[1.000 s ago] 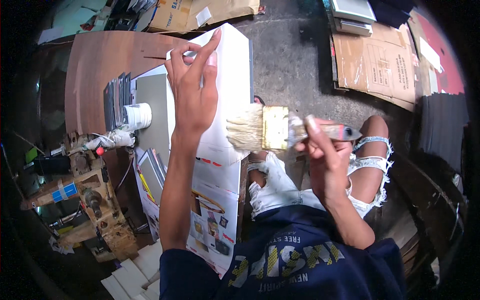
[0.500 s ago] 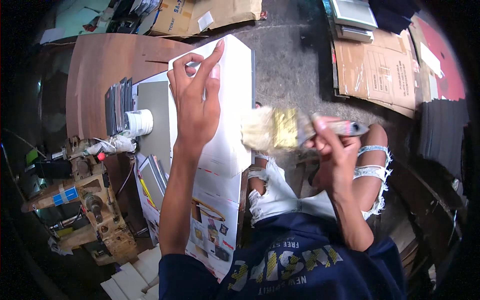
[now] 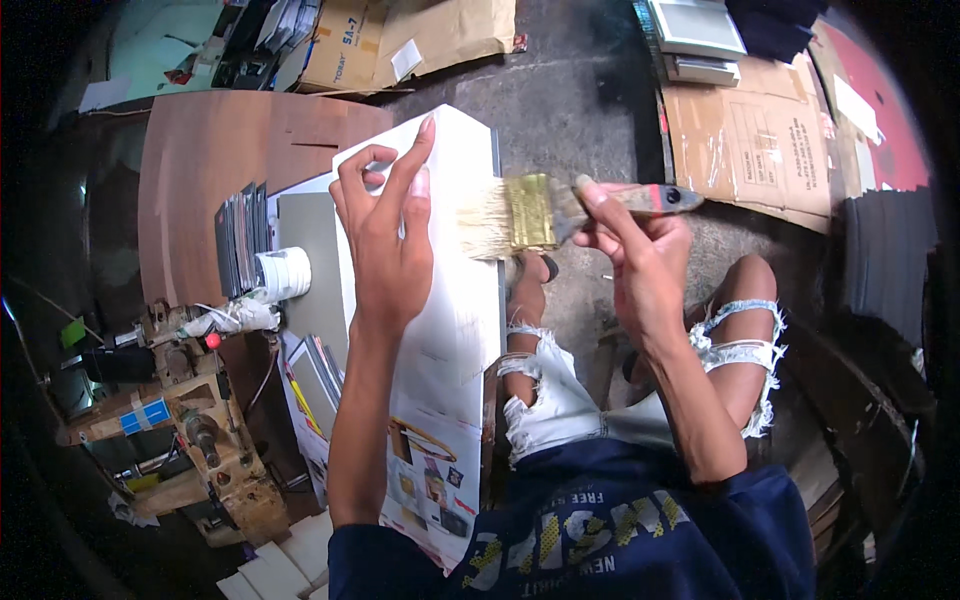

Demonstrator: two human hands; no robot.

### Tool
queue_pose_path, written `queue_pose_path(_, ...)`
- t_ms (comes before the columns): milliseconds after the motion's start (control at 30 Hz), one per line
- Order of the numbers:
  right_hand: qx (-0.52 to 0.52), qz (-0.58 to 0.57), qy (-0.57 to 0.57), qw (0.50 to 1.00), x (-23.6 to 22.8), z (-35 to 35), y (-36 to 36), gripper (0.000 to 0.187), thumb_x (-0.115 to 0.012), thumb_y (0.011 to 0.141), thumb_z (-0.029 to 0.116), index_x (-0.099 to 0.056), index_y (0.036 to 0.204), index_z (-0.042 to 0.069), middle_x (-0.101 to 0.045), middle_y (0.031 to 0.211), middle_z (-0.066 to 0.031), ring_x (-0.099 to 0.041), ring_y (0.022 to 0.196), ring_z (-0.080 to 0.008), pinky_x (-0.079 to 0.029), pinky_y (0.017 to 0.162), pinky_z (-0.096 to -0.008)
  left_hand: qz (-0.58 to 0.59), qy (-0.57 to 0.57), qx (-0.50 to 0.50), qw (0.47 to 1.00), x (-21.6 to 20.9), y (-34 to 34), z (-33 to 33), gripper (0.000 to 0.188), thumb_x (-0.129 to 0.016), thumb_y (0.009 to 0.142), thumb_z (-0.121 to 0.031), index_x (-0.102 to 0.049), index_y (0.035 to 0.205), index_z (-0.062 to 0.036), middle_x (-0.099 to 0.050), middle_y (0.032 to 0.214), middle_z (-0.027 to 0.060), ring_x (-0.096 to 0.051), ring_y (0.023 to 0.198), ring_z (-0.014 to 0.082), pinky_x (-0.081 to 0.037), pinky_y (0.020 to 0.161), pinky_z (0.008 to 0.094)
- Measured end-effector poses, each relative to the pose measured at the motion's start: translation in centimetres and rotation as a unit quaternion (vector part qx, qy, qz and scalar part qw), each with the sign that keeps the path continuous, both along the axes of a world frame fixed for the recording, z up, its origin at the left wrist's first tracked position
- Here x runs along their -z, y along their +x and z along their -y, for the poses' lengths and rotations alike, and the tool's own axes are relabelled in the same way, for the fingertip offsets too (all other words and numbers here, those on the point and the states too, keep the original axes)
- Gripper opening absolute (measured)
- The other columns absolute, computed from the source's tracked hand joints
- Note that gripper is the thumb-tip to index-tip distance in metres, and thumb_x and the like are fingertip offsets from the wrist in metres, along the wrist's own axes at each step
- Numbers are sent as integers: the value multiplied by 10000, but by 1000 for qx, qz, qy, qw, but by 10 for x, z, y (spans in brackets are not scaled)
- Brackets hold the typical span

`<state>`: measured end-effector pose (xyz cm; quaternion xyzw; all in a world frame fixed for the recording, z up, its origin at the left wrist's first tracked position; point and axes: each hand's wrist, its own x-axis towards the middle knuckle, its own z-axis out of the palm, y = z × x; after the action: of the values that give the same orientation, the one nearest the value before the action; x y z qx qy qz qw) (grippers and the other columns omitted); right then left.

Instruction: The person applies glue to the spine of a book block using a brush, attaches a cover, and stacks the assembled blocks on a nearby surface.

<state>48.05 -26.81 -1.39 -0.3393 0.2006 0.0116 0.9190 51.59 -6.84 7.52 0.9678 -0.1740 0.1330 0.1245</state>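
Observation:
My left hand (image 3: 388,245) lies on a white sheet (image 3: 448,330), with the index finger stretched toward its far end and the other fingers partly bent and apart. My right hand (image 3: 648,255) grips the handle of a wide flat paintbrush (image 3: 532,212). This brush has pale bristles, a yellowish metal band and a worn grey handle with a pink ring. Its bristles lie over the right edge of the white sheet, slightly blurred. Under the sheet's near end shows a paper printed with coloured pictures (image 3: 428,475).
Left of the sheet stand a white tub (image 3: 288,272) and a stack of dark boards (image 3: 243,240) by a brown wooden tabletop (image 3: 200,170). A worn machine with a red knob (image 3: 213,341) sits nearer. Cardboard (image 3: 750,140) lies at the far right.
The paintbrush has moved left in my right hand, from beside the sheet's right edge to over it. My left hand keeps its place and pose on the sheet.

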Motion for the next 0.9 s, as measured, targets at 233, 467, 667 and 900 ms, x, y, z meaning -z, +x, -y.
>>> queue_pose_path(233, -12, 22, 6, 1000, 2, 1, 29, 265, -719, 882, 105, -654, 1043, -96, -691, 856, -93, -633, 682, -102, -538, 639, -244, -8, -11, 7, 1000, -3, 1, 1, 513, -502, 882, -13, -604, 1370, -135, -495, 1138, 146, -405, 1088, 269, -326, 966, 380)
queue_pose_path(467, 49, 39, 15, 998, -2, 8, 46, 269, -772, 850, 151, -698, 961, -83, -674, 757, -59, -620, 626, -102, -568, 639, -262, -3, 5, 19, 1000, -3, 5, 3, 486, -491, 902, -48, -607, 1365, -135, -494, 1121, 151, -412, 1078, 269, -324, 967, 377)
queue_pose_path(667, 158, 101, -269, 945, -36, 16, 3, 149, -733, 880, 71, -709, 986, -32, -720, 859, -64, -666, 744, -107, -550, 688, -264, 6, 10, 15, 1000, -2, 0, 0, 472, -494, 915, -62, -612, 1363, -152, -492, 1113, 142, -420, 1055, 269, -336, 960, 378)
queue_pose_path(900, 29, 334, -414, 846, -56, -5, -94, 248, -800, 723, -74, -687, 943, -72, -701, 841, -181, -702, 707, -220, -545, 607, -290, 15, 2, 10, 1000, -1, 1, 1, 452, -519, 936, -67, -624, 1355, -200, -489, 1108, 123, -429, 1049, 264, -349, 971, 382)
